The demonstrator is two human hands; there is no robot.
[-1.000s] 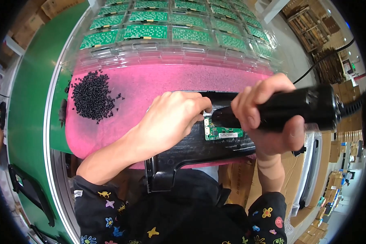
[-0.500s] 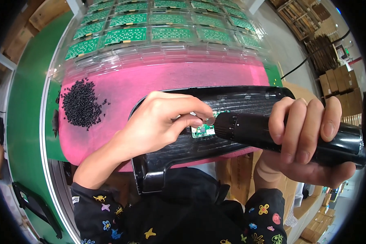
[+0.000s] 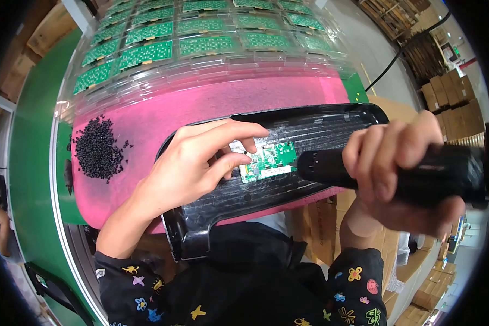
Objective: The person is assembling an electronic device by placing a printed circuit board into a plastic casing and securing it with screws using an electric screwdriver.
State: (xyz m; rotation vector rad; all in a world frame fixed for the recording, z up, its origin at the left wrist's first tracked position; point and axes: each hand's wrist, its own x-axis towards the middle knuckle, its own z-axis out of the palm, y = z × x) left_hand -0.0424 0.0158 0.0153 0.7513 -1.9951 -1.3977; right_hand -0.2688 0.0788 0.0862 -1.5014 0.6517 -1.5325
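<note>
A green circuit board (image 3: 280,156) lies inside a long black plastic housing (image 3: 315,127) on the pink mat (image 3: 244,92). Over the board's left end is my left hand (image 3: 187,155), thumb and index finger apart; I see nothing gripped between them. A small dark dot, perhaps a screw, shows on the board beside the thumb. My right hand (image 3: 391,163), blurred by motion, wraps round a black electric screwdriver (image 3: 326,165). The tool lies nearly level, its nose pointing left at the board's right edge. Its tip is too dark to make out.
A heap of small black screws (image 3: 98,152) sits on the mat's left side. Behind the mat, clear plastic trays (image 3: 212,68) hold several green boards. Cardboard boxes (image 3: 453,100) are stacked at the right, and a black cable (image 3: 405,49) hangs at the far right.
My thumb and index finger have spread and the left hand has drawn off the board. The screwdriver's nose has moved right, uncovering more of the board. The view has shifted slightly.
</note>
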